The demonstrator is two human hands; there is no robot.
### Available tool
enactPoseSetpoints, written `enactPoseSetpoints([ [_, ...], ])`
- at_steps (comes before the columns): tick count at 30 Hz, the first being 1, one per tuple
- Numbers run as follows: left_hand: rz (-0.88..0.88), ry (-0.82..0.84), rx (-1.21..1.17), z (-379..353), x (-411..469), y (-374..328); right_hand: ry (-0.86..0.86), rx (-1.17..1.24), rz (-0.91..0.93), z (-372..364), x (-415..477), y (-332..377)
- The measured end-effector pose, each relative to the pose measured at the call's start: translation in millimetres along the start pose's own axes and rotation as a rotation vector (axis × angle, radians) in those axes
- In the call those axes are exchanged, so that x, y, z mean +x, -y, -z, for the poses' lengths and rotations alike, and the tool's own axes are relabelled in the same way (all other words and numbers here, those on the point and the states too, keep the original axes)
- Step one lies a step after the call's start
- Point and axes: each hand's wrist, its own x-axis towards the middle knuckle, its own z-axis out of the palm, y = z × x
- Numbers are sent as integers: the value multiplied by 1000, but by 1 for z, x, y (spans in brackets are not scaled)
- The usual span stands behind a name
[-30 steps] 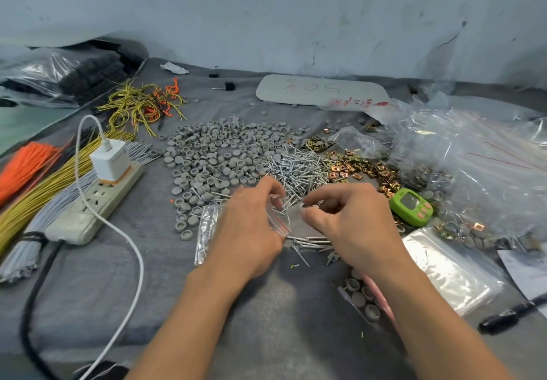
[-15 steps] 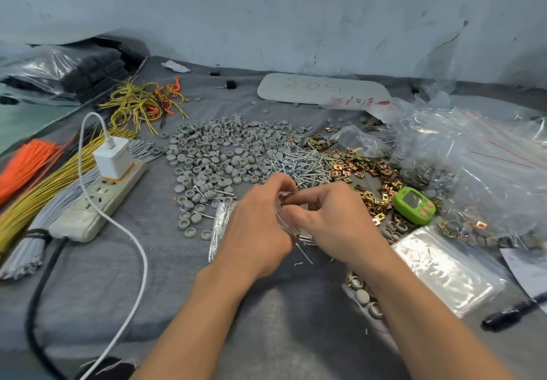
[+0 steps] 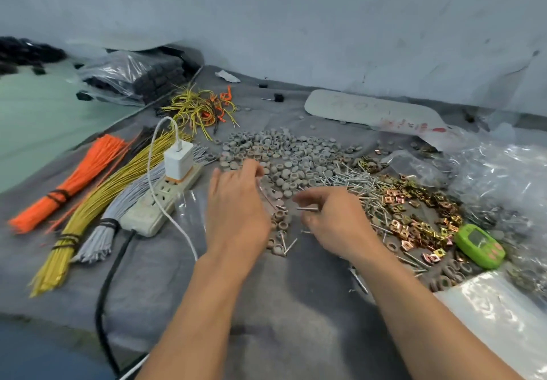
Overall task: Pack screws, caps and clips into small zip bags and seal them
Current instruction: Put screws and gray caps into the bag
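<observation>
Left hand (image 3: 236, 210) pinches the edge of a small bag (image 3: 268, 197) — blurred, only its red strip clear. Right hand (image 3: 334, 222) pinches one screw (image 3: 307, 208) lying level, its free end toward the bag, just beside it. Both hover above the grey desk (image 3: 296, 305) at the near edge of the caps (image 3: 284, 154) — loose screws (image 3: 352, 179) and clips (image 3: 414, 210) lie to the right.

A pale grey-blue wall (image 3: 296, 18) closes the back; it is scuffed, with small dark marks and a crack at the right. A grey cloth (image 3: 290, 329) is spread in front, up to the wall. At the left lies a pale green surface (image 3: 35, 125). The light is soft and even.
</observation>
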Motion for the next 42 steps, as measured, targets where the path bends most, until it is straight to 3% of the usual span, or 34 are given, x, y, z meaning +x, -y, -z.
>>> enactPoseSetpoints([
  [3,50,19,-22,0,2,11,100,-154,110,-23,10,14],
  [11,113,94,-96,-2,2,29,22,-268,117,-30,7,9],
  [16,140,146,-205,-6,-5,22,-135,58,-10,-9,-7,2],
  [20,57,194,-246,-11,-16,4,-194,364,26,8,-21,11],
  [28,61,254,-431,-11,-23,-18,27,305,79,9,-26,31],
  [32,109,209,-444,-11,-20,-17,-84,573,11,11,-22,24],
  [35,160,120,-465,-7,-15,-13,-229,339,-27,15,-13,10],
  [38,214,31,-490,0,-9,-8,-98,6,-28,9,-8,3],
  [42,232,-22,-463,5,-8,-2,64,-164,22,-10,-6,2],
])
